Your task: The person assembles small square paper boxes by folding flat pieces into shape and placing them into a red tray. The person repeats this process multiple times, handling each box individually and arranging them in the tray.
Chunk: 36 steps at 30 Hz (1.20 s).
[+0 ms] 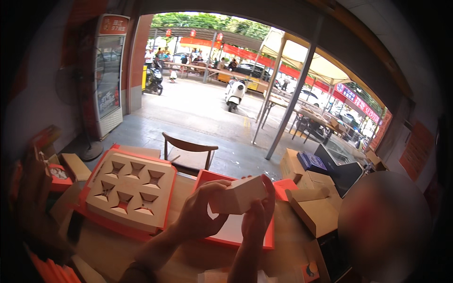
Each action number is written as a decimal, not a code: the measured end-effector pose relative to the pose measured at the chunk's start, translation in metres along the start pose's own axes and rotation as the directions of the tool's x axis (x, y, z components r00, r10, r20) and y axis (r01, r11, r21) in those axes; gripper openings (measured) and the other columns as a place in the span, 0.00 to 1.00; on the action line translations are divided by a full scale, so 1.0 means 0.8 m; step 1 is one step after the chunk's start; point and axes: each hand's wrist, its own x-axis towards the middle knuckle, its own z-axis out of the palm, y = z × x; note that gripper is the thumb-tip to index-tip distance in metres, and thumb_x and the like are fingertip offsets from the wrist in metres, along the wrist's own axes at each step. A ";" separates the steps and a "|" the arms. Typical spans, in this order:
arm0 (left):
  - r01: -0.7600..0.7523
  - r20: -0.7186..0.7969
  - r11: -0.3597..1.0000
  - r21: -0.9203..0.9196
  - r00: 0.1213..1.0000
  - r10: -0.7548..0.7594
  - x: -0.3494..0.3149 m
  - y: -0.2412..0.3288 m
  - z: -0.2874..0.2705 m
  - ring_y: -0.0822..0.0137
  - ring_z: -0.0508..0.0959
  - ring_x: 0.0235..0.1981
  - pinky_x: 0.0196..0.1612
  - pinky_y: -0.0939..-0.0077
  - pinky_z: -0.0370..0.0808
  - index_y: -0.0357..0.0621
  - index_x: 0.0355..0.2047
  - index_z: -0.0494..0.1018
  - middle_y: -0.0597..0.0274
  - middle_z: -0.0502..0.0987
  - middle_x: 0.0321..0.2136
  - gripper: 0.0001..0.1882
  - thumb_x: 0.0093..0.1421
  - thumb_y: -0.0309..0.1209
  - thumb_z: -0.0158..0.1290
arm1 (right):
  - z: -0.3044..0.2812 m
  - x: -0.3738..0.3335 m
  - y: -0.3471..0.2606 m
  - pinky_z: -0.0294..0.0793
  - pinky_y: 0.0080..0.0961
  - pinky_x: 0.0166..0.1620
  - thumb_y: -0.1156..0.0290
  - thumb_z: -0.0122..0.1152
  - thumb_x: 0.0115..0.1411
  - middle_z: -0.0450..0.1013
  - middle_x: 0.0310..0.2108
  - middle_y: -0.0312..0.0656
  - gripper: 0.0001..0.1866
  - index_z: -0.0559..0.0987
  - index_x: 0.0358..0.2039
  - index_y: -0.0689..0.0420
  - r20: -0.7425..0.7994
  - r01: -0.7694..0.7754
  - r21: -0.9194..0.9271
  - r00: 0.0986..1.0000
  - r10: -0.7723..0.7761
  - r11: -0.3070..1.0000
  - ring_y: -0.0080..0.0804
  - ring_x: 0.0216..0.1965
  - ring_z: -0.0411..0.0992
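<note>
— Over the table, what did the hands have?

— Both held one small tan box (238, 194) up in the air, above an open orange tray (222, 236). The left hand (200, 214) was closed around the box's left end, thumb on top and fingers underneath. The right hand (257, 214) gripped the right end, fingertips curled over the far edge.

— Was the box finished?

— It looked folded into shape, a wedge-like little carton, though whether its flaps were tucked could not be told from that angle. It sat in no slot yet.

— And the slots?

— To the left lay an orange gift box (94, 174) with a tan insert (130, 188), six star-cut pockets in two rows. All six appeared unfilled, so by the look of it the packing had hardly started: one small box formed and in hand, none seated.

— Anything else about?

— Flat and half-folded cartons (314, 207) were stacked on the right, with a dark blue packet (312, 162) on top of one pile. More orange boxes (56, 177) stood at the far left. A wooden chair (188, 153) waited beyond the table, and past it the shop opened onto a street with a white scooter (234, 93). Another person sat at the right edge, blurred.
</note>
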 end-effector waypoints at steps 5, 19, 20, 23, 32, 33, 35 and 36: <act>0.033 0.026 0.992 -0.126 0.999 -0.030 0.003 0.005 -0.007 0.57 0.75 0.50 0.49 0.65 0.75 0.42 0.53 0.60 0.48 0.72 0.51 0.34 0.48 0.17 0.63 | -0.009 0.000 0.009 0.67 0.28 0.53 0.63 0.57 0.57 0.73 0.45 0.42 0.25 0.72 0.51 0.65 0.022 0.031 0.035 0.999 -0.032 0.999 0.29 0.48 0.70; 0.203 0.158 0.959 -0.197 0.972 -0.173 -0.012 0.004 -0.013 0.57 0.71 0.48 0.51 0.62 0.69 0.39 0.53 0.58 0.50 0.68 0.47 0.33 0.47 0.24 0.59 | -0.002 -0.003 0.000 0.68 0.26 0.46 0.36 0.56 0.57 0.73 0.37 0.39 0.36 0.75 0.41 0.63 0.043 0.066 -0.167 0.997 -0.060 0.984 0.28 0.40 0.70; 0.202 0.156 0.965 -0.170 0.972 -0.176 -0.011 0.004 -0.012 0.57 0.72 0.47 0.49 0.63 0.70 0.39 0.53 0.58 0.50 0.68 0.46 0.33 0.47 0.25 0.60 | -0.005 -0.003 0.006 0.68 0.26 0.44 0.35 0.56 0.57 0.73 0.36 0.39 0.37 0.74 0.40 0.63 0.036 0.059 -0.159 0.998 -0.054 0.986 0.27 0.39 0.70; 0.197 0.136 0.975 -0.106 0.974 -0.182 -0.009 0.011 -0.008 0.58 0.75 0.43 0.45 0.64 0.73 0.39 0.52 0.59 0.51 0.71 0.43 0.33 0.49 0.28 0.63 | -0.007 -0.005 0.011 0.69 0.24 0.41 0.31 0.57 0.54 0.72 0.35 0.39 0.38 0.72 0.37 0.61 0.060 0.033 -0.087 0.998 -0.028 0.996 0.26 0.36 0.69; 0.228 0.079 0.974 0.000 0.971 -0.227 0.003 0.028 -0.002 0.56 0.81 0.39 0.40 0.62 0.77 0.39 0.51 0.63 0.51 0.77 0.39 0.34 0.50 0.37 0.69 | 0.002 -0.003 0.008 0.70 0.23 0.38 0.30 0.57 0.54 0.72 0.34 0.39 0.38 0.70 0.36 0.59 0.004 0.063 -0.115 0.998 -0.063 0.991 0.23 0.35 0.69; 0.234 0.082 0.972 0.017 0.969 -0.235 0.004 0.029 -0.004 0.55 0.81 0.39 0.40 0.62 0.77 0.39 0.51 0.63 0.51 0.77 0.40 0.34 0.50 0.37 0.69 | 0.004 -0.003 0.008 0.69 0.22 0.38 0.30 0.57 0.54 0.72 0.34 0.39 0.38 0.70 0.36 0.59 0.001 0.062 -0.118 0.998 -0.062 0.991 0.23 0.35 0.69; 0.246 0.093 0.969 0.014 0.965 -0.247 0.003 0.028 -0.004 0.54 0.81 0.39 0.39 0.62 0.78 0.39 0.52 0.63 0.50 0.77 0.40 0.35 0.50 0.36 0.70 | 0.004 -0.005 0.008 0.69 0.21 0.37 0.31 0.57 0.55 0.70 0.32 0.37 0.37 0.70 0.36 0.59 -0.003 0.077 -0.124 0.997 -0.078 0.989 0.21 0.34 0.68; 0.252 0.100 0.968 -0.004 0.963 -0.251 0.003 0.026 -0.005 0.53 0.81 0.39 0.39 0.62 0.78 0.39 0.52 0.63 0.50 0.77 0.39 0.35 0.50 0.36 0.70 | 0.003 -0.005 0.008 0.69 0.20 0.36 0.32 0.57 0.55 0.70 0.30 0.36 0.36 0.69 0.35 0.59 -0.005 0.084 -0.126 0.996 -0.086 0.988 0.20 0.34 0.68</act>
